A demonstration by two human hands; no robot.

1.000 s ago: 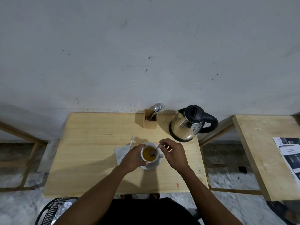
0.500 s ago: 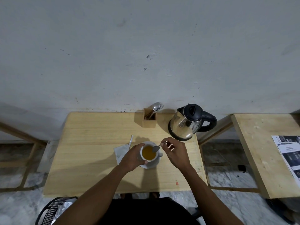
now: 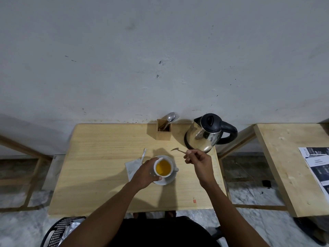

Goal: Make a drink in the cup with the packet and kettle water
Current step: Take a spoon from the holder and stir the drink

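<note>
A white cup (image 3: 163,168) full of orange-yellow drink stands on a white saucer (image 3: 167,180) near the middle of the wooden table (image 3: 99,168). My left hand (image 3: 145,172) wraps around the cup's left side. My right hand (image 3: 197,160) pinches the handle of a small spoon (image 3: 176,149), held in the air to the right of and behind the cup, bowl pointing left. The torn packet (image 3: 133,168) lies flat just left of the saucer. The steel kettle (image 3: 206,133) with black lid and handle stands at the table's back right.
A wooden holder (image 3: 163,131) with a spoon and fork stands by the wall, left of the kettle. A second wooden table (image 3: 284,166) with printed sheets (image 3: 316,168) is at the right. A black basket (image 3: 58,232) sits on the floor at lower left.
My right hand has lifted the spoon out of the cup and drawn it up and to the right. My left hand stays on the cup.
</note>
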